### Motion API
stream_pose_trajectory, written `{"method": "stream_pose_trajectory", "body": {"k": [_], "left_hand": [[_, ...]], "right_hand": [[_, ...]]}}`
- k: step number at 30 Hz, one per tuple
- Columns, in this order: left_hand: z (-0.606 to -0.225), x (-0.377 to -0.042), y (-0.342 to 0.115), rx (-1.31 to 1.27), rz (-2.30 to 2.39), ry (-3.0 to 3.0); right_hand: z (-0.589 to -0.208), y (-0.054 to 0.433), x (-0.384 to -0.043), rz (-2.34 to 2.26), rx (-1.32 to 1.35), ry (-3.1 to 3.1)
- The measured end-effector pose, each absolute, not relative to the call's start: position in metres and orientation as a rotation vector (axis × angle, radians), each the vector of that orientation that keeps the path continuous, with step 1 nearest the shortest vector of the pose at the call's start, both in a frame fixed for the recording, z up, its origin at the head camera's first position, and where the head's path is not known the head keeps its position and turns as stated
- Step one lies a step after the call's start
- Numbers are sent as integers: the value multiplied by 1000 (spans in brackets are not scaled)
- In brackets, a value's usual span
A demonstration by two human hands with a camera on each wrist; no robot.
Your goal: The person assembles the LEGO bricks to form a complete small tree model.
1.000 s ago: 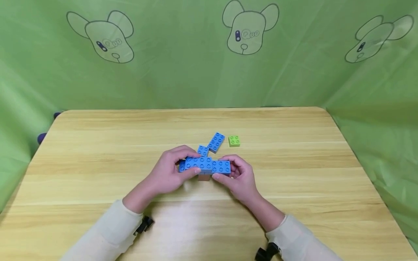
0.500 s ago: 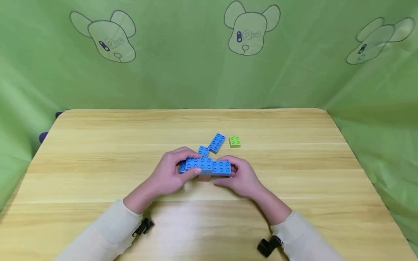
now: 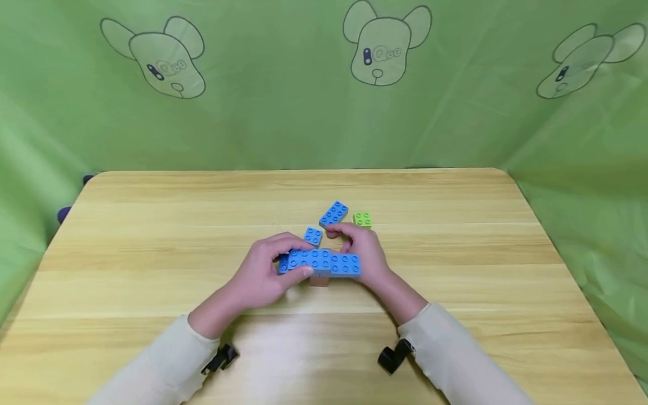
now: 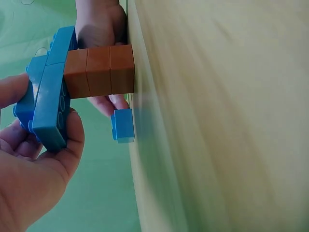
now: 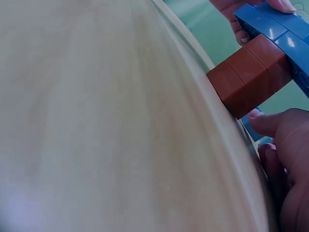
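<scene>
My left hand (image 3: 265,273) grips the left part of a blue brick crosspiece, thumb at the near side and fingers at the far side. The crosspiece has an upper blue brick (image 3: 310,261) over a lower row, whose right end (image 3: 345,265) sticks out. Beneath it stands a column of stacked brown bricks (image 4: 99,71), upright on the table. Reaching behind the crosspiece, my right hand (image 3: 367,253) has its fingertips at the near end of a long blue brick (image 3: 334,214). A small blue brick (image 3: 313,236) lies just left of those fingers.
A lime green brick (image 3: 362,219) lies beyond the right hand, partly covered by it. The wooden table (image 3: 202,214) ends at a back edge before a green curtain (image 3: 283,112) with printed animal heads. Black wrist mounts (image 3: 221,358) sit at both cuffs.
My right hand has left the crosspiece's right end and moved away from me, behind it. The long blue brick has shifted slightly away and turned. The left hand keeps its hold.
</scene>
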State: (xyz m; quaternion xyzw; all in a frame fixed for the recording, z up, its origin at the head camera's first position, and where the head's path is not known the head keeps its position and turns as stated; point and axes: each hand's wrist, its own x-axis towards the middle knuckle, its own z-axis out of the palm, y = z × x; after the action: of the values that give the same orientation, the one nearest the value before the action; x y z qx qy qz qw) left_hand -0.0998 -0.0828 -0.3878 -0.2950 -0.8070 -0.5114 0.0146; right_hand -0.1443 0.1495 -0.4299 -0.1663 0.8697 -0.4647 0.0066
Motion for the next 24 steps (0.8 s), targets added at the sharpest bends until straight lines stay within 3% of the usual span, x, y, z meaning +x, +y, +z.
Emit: {"method": "stream_pose_trajectory", "body": {"k": [10, 24], "left_hand": [[-388, -103, -98, -843, -1615, -2522], [-388, -107, -101, -805, -1638, -2541]], "right_hand": [[-432, 136, -154, -1150, -587, 2938], [-424, 153, -154, -1773, -254, 2510]]}}
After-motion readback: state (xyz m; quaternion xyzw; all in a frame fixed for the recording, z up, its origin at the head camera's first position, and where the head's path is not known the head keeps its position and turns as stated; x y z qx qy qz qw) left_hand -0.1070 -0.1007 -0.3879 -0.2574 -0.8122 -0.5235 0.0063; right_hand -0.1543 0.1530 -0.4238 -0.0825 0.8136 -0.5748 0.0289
